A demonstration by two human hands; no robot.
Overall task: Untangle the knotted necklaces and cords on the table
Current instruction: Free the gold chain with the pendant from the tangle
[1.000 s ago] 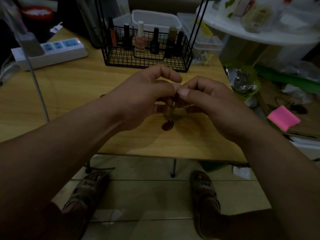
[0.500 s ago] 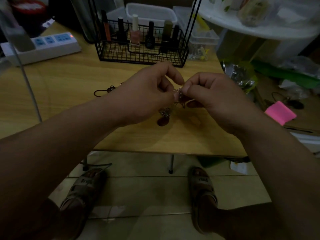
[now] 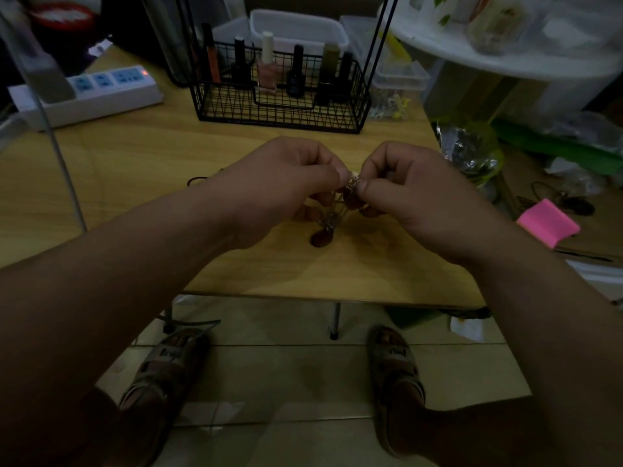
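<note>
A silvery tangled necklace (image 3: 332, 220) hangs between my two hands above the wooden table (image 3: 135, 170). My left hand (image 3: 279, 183) pinches its top with thumb and forefinger. My right hand (image 3: 414, 193) pinches the same knot from the other side, thumb tips almost touching. A short length of chain dangles below the fingers, and its dark shadow lies on the table under it. A dark cord (image 3: 202, 178) lies on the table behind my left wrist, mostly hidden.
A black wire basket (image 3: 283, 99) with nail polish bottles stands at the back of the table. A white power strip (image 3: 91, 92) lies back left. Off the table's right edge are a pink pad (image 3: 547, 227), crumpled foil (image 3: 468, 150) and clutter. My sandalled feet are on the tiled floor.
Both hands have stayed together on the knot, with the fingertips shifting slightly. More of the dark cord showed behind my left wrist half a second ago. The view has tilted a little.
</note>
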